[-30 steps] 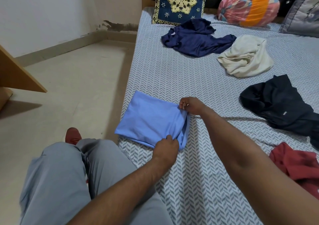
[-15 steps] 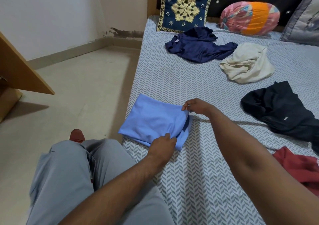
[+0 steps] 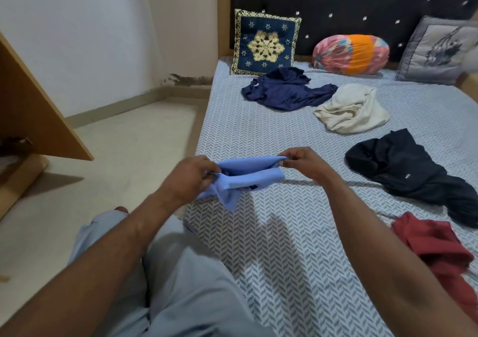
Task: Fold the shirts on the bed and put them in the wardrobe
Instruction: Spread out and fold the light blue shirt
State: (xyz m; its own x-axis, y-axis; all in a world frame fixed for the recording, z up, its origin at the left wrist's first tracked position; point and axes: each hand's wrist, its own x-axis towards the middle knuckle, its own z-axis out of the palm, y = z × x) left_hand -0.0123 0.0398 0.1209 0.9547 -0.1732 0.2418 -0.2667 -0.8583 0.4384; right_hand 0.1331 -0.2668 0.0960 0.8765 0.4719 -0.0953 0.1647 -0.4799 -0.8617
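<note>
pinching 1 blue shirt (image 3: 249, 174), left hand (image 3: 188, 179) and right hand (image 3: 303, 166) hold it over bed (image 3: 279, 254).

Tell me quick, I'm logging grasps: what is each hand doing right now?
Left hand: closed on the left end of the light blue shirt.
Right hand: pinching the same shirt's right corner.

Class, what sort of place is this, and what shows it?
Probably a home bedroom: a bed with a navy shirt crumpled on it, a studded headboard, and a blue cushion upright before it.
</note>
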